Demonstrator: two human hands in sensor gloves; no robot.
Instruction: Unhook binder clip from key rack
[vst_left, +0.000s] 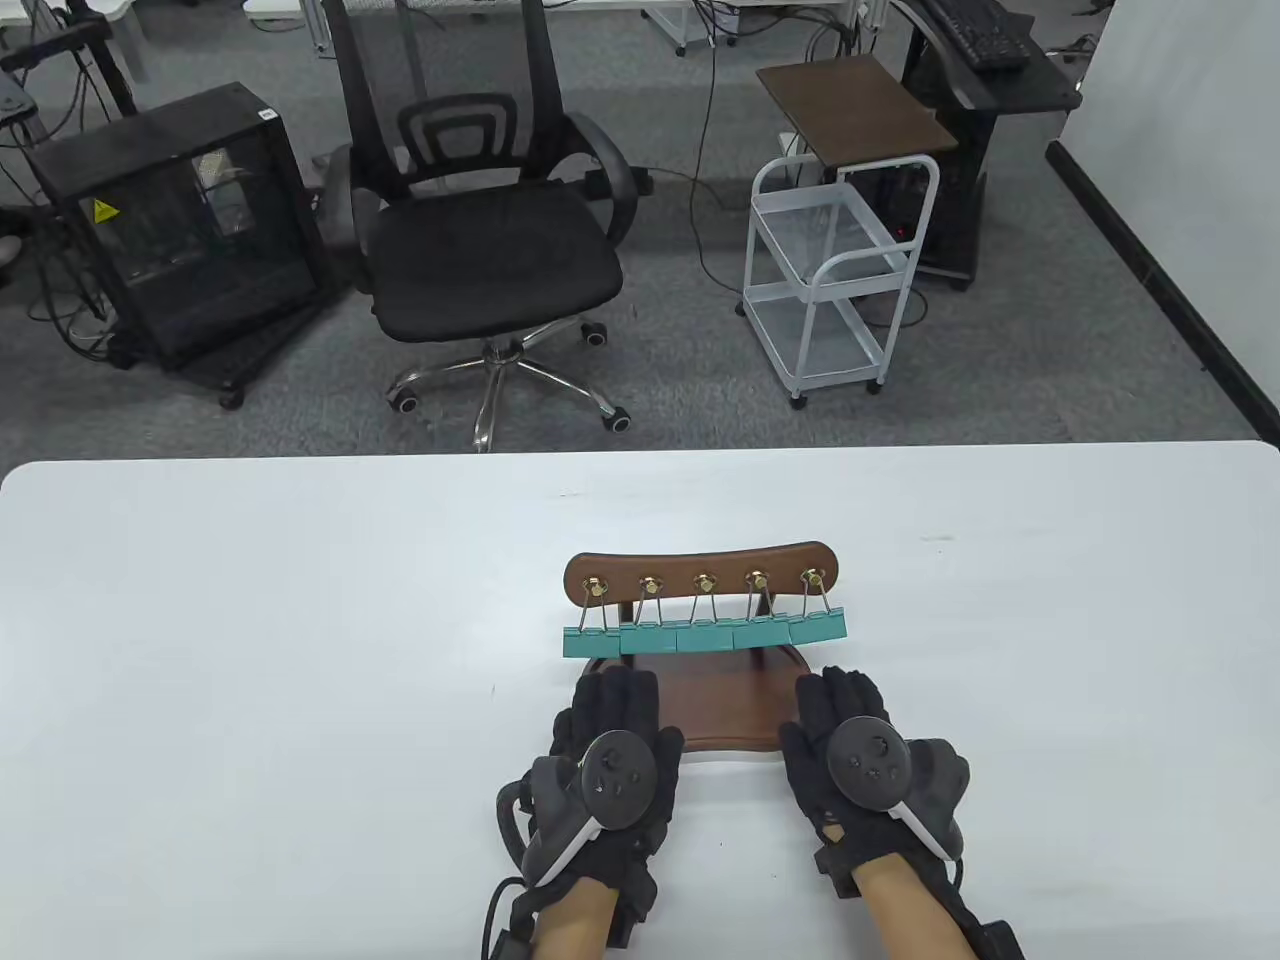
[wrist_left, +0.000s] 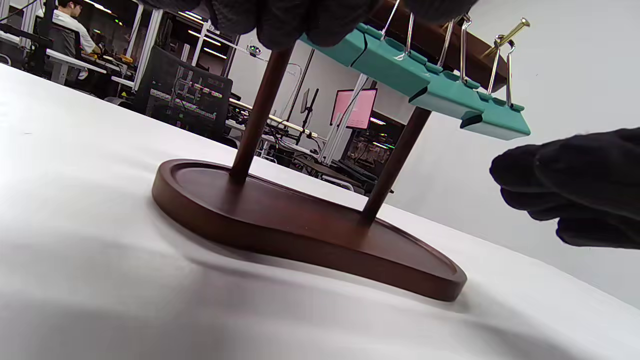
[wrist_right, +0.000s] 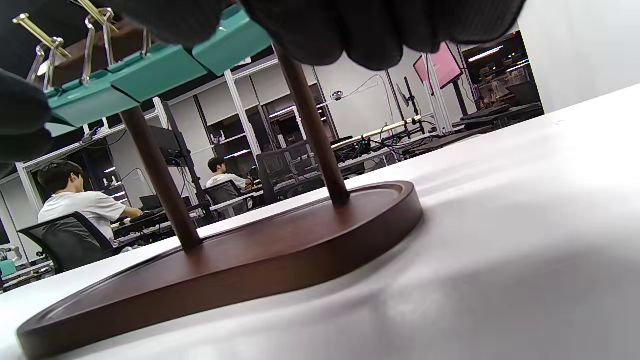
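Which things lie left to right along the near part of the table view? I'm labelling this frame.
left hand → base of the key rack → right hand; above them, five teal binder clips hang from the rack's hooks.

The key rack (vst_left: 700, 575) is dark reddish-brown wood with brass-yellow hooks (vst_left: 704, 581). Five binder clips (vst_left: 705, 636) are teal with silver wire handles. The table (vst_left: 250, 650) is plain white. Both gloves, on the left hand (vst_left: 612, 745) and right hand (vst_left: 850, 740), are black with grey trackers.
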